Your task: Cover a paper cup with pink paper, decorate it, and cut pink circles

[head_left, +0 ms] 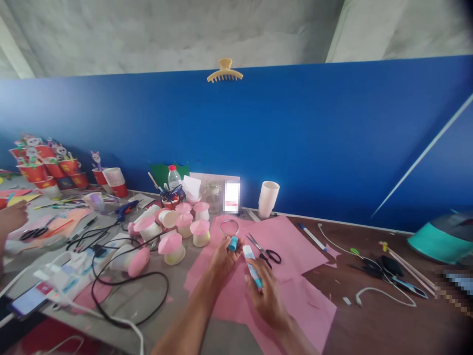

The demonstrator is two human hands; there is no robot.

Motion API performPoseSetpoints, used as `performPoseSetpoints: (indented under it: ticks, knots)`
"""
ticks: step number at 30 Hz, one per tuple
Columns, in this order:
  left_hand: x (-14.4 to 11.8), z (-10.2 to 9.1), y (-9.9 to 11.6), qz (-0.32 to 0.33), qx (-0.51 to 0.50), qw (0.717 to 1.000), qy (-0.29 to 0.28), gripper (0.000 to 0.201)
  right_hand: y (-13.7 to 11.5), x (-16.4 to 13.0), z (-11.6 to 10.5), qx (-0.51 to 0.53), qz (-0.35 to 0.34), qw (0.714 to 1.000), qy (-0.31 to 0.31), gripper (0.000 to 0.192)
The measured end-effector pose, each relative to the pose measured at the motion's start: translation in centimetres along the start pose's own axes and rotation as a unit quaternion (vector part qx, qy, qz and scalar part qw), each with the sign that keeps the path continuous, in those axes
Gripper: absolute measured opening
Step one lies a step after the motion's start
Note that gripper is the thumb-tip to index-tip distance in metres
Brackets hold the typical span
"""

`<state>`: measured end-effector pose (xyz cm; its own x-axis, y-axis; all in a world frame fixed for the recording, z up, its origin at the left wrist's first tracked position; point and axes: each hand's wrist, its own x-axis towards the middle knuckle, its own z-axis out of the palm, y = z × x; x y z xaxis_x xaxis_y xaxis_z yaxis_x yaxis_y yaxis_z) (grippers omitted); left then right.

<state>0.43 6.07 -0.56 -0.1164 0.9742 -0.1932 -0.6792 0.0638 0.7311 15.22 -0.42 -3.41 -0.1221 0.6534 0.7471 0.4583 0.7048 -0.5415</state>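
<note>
Teal cylindrical cap (232, 243) held in fingers of the left hand (222, 257), white-and-blue cylindrical tube (253, 269) gripped by fingers of the right hand (268, 297), pink paper sheets (233, 301) beneath.

Hair clip (225, 75) at top edge of blue partition (295, 133). Far L: red cups (32, 173) w/ small figures (33, 141). Btm L: lit phone (28, 301) nr power strip (72, 270). Red-capped bottle (173, 178) L of ctr.
</note>
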Motion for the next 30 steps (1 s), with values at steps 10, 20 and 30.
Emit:
performPoseSetpoints:
  ticks: [10,20,30]
  knots:
    - [-0.3,0.7,0.5,-0.034,-0.059,0.998,0.005,0.018,-1.5,0.7,-0.7,0.019,-0.019,0.998,-0.051,0.032]
    - [-0.5,0.7,0.3,-0.043,-0.058,0.997,-0.003,0.018,-1.8,0.9,-0.8,0.032,-0.022,0.997,-0.068,0.033]
    - [-0.9,0.5,-0.9,-0.032,-0.052,0.997,-0.037,0.033,-1.0,0.7,-0.4,0.013,-0.025,0.997,-0.073,0.034]
